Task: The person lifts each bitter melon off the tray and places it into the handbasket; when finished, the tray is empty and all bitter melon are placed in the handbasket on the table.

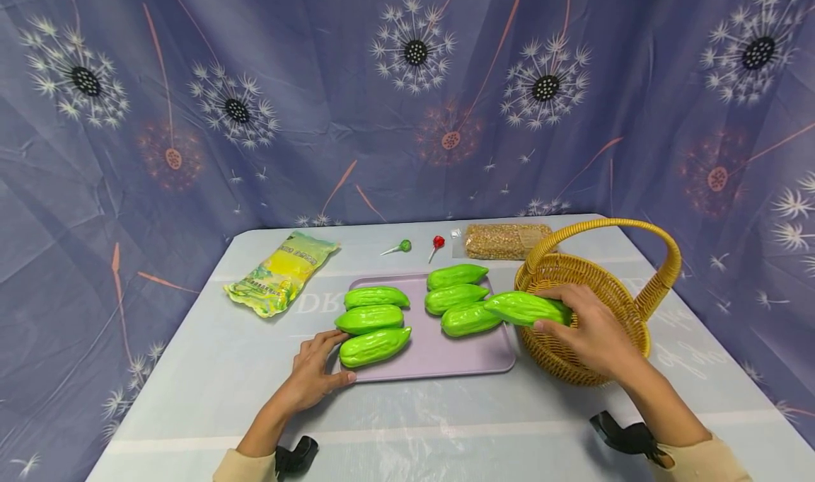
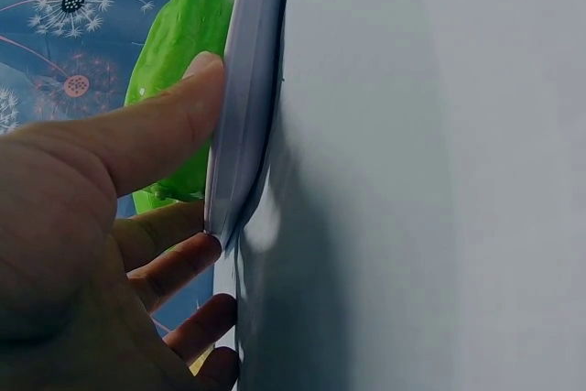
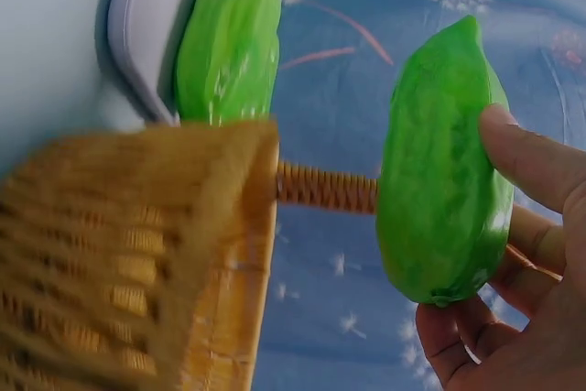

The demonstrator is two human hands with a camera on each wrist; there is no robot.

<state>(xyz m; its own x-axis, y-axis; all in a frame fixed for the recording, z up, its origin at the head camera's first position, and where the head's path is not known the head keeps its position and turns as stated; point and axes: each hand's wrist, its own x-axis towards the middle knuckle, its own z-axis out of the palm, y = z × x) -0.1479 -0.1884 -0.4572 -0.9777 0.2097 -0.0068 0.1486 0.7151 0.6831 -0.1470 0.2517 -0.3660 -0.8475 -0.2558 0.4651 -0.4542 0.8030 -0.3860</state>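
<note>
Over the near side of the yellow wicker basket (image 1: pixel 552 354), my right hand (image 1: pixel 595 333) grips a bright green bitter melon (image 1: pixel 525 308) between thumb and fingers. The right wrist view shows this bitter melon (image 3: pixel 444 171) held clear of the basket's rim (image 3: pixel 261 226). At the near left corner of the pale purple tray (image 1: pixel 439 358), my left hand (image 1: pixel 315 369) holds the edge, thumb on the front rim and fingers along the left side. Beside those fingers lies the nearest bitter melon (image 1: pixel 374 347) of a left-hand column of three. A right-hand group of three bitter melons (image 1: pixel 457 299) sits on the tray too.
A yellow-green packet (image 1: pixel 283 273) lies at the back left. Behind the tray are a green lollipop (image 1: pixel 405 245), a red lollipop (image 1: pixel 438 243) and a clear bag of grains (image 1: pixel 506 241). The basket's tall handle (image 1: pixel 668 255) arches above it. A patterned curtain (image 1: pixel 318 114) encloses the table.
</note>
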